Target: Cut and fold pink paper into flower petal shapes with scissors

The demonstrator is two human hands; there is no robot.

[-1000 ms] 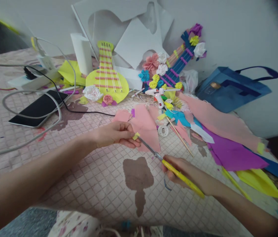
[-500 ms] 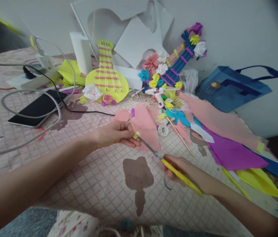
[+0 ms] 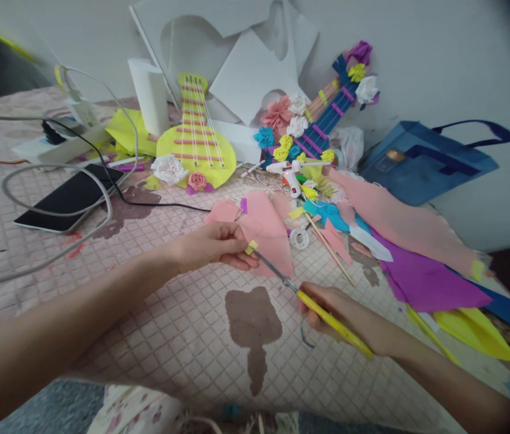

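My left hand [image 3: 212,246] pinches a small yellow paper piece [image 3: 250,247] between thumb and fingers, above the quilted pink mat [image 3: 178,337]. My right hand [image 3: 348,316] grips yellow-handled scissors [image 3: 322,314] whose metal blades reach up-left to the yellow piece. Just behind the blades lies a pink paper sheet [image 3: 266,232].
A yellow paper guitar [image 3: 196,141] and a blue flowered guitar [image 3: 322,114] lean at the back by white foam boards [image 3: 246,72]. A glue gun [image 3: 291,175], tape roll [image 3: 299,239], wooden sticks [image 3: 330,250], purple paper [image 3: 422,280], blue bag [image 3: 427,160], phone [image 3: 67,198] and cables [image 3: 56,175] surround the hands.
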